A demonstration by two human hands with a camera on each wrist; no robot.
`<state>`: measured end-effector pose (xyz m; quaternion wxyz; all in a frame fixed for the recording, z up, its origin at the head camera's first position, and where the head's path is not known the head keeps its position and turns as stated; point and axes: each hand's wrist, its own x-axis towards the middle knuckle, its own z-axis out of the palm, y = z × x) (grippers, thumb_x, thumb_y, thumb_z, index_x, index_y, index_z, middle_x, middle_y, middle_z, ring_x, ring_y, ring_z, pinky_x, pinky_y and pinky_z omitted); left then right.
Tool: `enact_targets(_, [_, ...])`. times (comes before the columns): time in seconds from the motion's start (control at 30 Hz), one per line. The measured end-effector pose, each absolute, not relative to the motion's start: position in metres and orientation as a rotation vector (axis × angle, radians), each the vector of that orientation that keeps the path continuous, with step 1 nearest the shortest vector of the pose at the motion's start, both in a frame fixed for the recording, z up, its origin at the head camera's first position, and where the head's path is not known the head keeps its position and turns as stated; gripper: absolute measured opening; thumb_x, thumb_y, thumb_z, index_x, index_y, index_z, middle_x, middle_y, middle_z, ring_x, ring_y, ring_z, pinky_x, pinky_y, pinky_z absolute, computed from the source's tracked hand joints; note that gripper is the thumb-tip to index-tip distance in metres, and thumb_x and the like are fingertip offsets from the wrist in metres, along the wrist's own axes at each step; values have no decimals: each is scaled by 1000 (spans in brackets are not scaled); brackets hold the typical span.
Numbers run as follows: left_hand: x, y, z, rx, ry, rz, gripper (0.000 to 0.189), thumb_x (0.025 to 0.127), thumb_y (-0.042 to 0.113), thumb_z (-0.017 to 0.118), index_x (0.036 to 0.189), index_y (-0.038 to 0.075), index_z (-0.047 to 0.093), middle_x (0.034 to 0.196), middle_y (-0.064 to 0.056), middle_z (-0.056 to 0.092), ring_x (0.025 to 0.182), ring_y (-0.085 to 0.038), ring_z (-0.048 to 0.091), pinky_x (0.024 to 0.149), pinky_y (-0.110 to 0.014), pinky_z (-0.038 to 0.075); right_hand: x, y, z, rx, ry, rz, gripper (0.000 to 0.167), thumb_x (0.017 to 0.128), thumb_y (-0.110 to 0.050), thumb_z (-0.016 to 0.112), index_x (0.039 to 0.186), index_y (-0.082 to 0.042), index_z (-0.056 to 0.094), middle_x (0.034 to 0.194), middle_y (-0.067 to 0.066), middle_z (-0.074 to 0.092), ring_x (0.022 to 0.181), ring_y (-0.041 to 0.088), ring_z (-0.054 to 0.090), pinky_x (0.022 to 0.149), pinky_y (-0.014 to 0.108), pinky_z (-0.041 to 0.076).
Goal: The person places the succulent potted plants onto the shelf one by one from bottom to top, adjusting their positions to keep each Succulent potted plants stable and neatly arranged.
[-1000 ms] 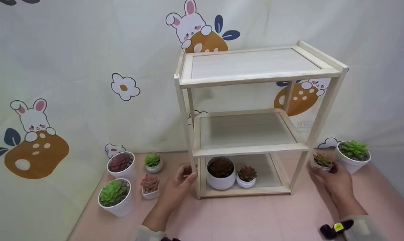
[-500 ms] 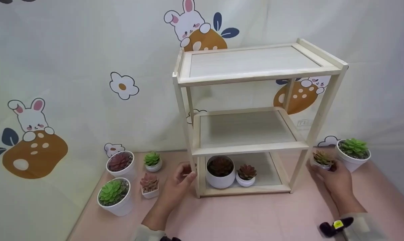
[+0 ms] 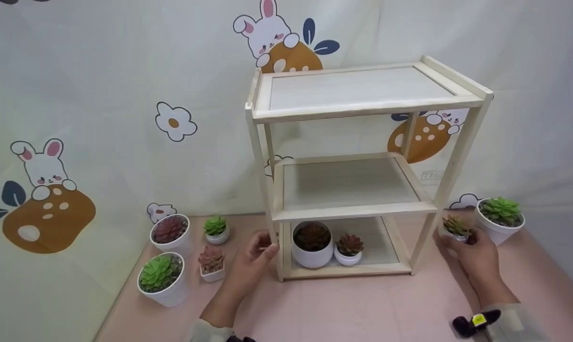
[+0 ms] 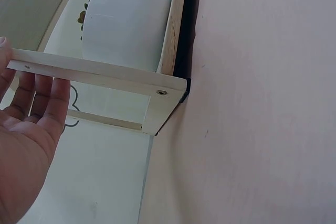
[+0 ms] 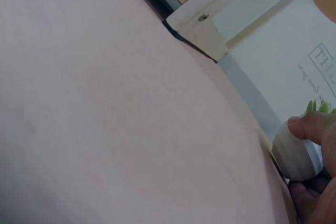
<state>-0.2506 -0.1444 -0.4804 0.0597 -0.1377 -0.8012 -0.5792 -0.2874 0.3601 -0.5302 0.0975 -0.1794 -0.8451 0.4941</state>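
Note:
A three-tier wooden shelf (image 3: 353, 206) stands at the middle of the table. My left hand (image 3: 251, 266) grips its front left post (image 4: 94, 72) low down, thumb on one side and fingers on the other. On the bottom tier sit a dark red succulent in a round white pot (image 3: 312, 251) and a smaller reddish succulent (image 3: 349, 249) beside it. To the right of the shelf, my right hand (image 3: 479, 259) holds a small potted succulent (image 3: 456, 225) by its white pot (image 5: 296, 153), thumb and fingers around it, low over the table.
Left of the shelf are a dark red succulent (image 3: 171, 232), a large green one (image 3: 162, 280), a small green one (image 3: 215, 229) and a pink one (image 3: 212, 263). Another green succulent (image 3: 500, 218) stands behind my right hand. A printed cloth (image 3: 125, 95) hangs behind.

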Motion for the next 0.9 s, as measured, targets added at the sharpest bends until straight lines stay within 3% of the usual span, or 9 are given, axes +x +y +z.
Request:
enact_targets(0.23, [-249,-145,-480,-396,-2443,-1764,35,103,34,64,131,13,61,122,-8,64,120,-21,59,112,-46,47,-285,358,-525,-567,-2486,1529,96,95,-42,76,161,3,22,164,32,29,151,50,30,122,60,32])
enact_targets(0.57, [-249,-145,-481,-406,-2438,-1749,34,103,31,65,131,13,61,123,-9,65,119,-22,60,108,-40,49,-280,354,-517,-559,-2476,1516,85,96,-35,74,157,6,30,158,32,38,146,45,39,120,57,36])
enact_targets(0.9, [-250,-144,-481,-383,-2444,-1765,38,102,37,66,131,13,62,123,-8,65,119,-25,60,109,-46,48,-275,353,-511,-618,-2494,1544,87,98,-32,72,161,3,23,164,31,30,150,49,33,121,58,35])
